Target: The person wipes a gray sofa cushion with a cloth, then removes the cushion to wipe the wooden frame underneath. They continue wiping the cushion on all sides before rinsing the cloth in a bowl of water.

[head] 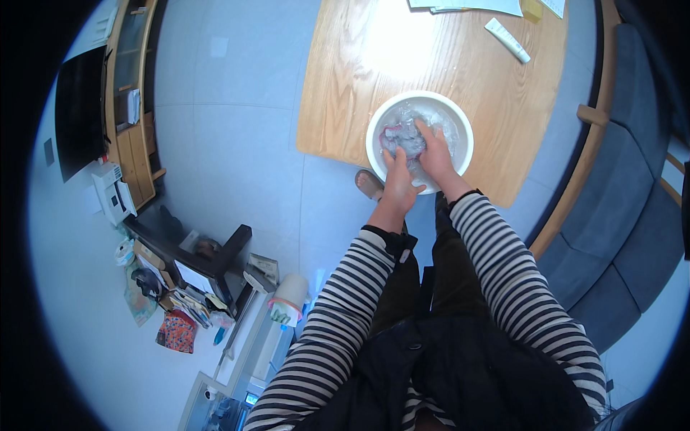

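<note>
A white round basin (468, 121) of water stands at the near edge of a wooden table (339, 108). In the water lies a wet, greyish cloth item with a dark pink edge (401, 139); its exact kind is unclear. My left hand (400, 180) reaches over the near left rim, with fingertips at the near side of the cloth. From the right, my right hand (435, 153) dips into the basin, its fingers spread over the cloth's right side. Ripples and splashes blur the fingertips, so whether either hand grips the cloth cannot be told.
A cream-coloured tube (507, 40) lies on the table's far right part, near papers (485, 4) and a yellow block (532, 9). A grey sofa (620, 178) with a wooden frame stands to the right. At the left are a cabinet, a printer (113, 193) and a cluttered dark desk.
</note>
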The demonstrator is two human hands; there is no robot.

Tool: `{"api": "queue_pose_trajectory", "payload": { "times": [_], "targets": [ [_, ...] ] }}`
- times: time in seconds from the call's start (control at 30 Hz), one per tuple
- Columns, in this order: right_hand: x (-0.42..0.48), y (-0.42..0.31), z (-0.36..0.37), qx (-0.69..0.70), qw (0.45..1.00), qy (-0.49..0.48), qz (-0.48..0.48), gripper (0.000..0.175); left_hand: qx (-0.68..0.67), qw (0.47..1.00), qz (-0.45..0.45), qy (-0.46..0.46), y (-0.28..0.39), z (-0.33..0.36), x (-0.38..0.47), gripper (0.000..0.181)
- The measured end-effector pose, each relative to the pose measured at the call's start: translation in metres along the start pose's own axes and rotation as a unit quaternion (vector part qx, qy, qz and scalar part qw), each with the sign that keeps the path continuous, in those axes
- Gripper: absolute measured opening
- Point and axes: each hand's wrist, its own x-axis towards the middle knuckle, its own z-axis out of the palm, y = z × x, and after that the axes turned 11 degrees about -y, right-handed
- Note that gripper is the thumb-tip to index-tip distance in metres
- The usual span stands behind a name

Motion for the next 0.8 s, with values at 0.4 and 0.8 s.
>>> {"api": "queue_pose_trajectory", "payload": {
  "times": [0.4, 0.8],
  "targets": [
    [-0.109, -0.121, -0.069, 0.099, 0.969, 0.008, -0.227, 0.023, -0.07, 0.988, 0.069, -0.116, 0.031, 0.014, -0.002, 0.034],
    [-0.011, -0.038, -0.043, -0.068, 0.981, 0.123, -0.133, 0.03, -0.086, 0.992, 0.089, -0.011, 0.017, 0.03, -0.009, 0.038]
  ]
}}
